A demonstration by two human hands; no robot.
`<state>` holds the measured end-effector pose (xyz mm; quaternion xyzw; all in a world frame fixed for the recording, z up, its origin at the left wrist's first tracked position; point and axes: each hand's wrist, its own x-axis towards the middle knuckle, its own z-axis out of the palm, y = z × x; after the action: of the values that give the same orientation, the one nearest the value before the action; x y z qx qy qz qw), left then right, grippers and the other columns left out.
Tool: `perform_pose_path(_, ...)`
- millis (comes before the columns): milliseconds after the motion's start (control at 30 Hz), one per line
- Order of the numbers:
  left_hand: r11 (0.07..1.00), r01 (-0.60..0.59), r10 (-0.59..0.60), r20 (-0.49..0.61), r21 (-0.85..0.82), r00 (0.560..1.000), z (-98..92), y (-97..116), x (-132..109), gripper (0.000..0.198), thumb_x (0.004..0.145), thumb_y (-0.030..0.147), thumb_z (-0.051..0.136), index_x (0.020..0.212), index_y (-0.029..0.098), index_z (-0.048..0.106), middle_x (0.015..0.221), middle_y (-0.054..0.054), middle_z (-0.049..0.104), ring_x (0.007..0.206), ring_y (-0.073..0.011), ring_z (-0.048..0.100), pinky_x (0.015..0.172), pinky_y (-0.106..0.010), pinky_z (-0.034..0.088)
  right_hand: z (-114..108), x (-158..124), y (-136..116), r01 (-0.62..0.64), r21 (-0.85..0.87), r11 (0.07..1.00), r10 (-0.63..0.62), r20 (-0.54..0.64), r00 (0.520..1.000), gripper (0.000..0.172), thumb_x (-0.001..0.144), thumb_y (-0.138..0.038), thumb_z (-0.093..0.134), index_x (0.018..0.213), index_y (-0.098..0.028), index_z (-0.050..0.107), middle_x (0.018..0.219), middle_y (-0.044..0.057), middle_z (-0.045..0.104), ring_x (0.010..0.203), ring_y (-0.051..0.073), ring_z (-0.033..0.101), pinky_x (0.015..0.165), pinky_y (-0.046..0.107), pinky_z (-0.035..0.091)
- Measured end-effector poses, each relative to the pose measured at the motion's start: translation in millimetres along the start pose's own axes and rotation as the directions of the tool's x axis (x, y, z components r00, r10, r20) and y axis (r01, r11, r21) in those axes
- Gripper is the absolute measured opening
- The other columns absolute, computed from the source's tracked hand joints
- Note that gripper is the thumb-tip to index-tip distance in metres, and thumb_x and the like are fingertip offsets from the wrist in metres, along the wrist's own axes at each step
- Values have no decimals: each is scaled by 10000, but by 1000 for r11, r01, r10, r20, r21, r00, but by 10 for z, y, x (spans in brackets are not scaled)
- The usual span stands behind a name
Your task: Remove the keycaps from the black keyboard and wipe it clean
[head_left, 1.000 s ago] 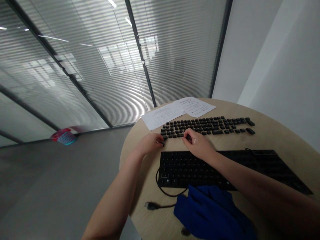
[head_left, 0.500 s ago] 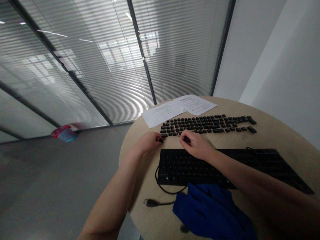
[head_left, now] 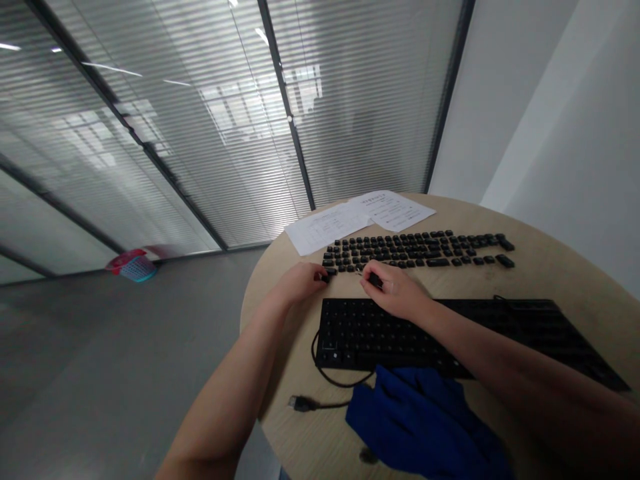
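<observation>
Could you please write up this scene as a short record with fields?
Left hand: left hand, fingertips at a small dark piece; whether the grip is closed is unclear
Right hand: right hand, curled around a dark object too small to identify
Keys: loose black keys in rows, beyond the keyboard
Keyboard: black keyboard, right forearm across it
Near side: blue cloth and a cable plug
Far side: printed papers
Surface: wooden table, curved edge
Floor: basket
</observation>
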<state>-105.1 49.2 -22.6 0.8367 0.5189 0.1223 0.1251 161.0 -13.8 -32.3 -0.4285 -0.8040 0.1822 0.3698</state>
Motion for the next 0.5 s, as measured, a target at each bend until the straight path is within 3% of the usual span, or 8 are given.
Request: perform_pose_path(500,998,55,-57,66,33,996,0,128,12,275,822,231,675,1067,219,798,885,-48,773,754,-215,672,684,-305,465,12,6,17,20,5,1000,-20,-4,1000,72,943,-229,566,872,-226,552,781,-1,612,660,157,546,647,284,374)
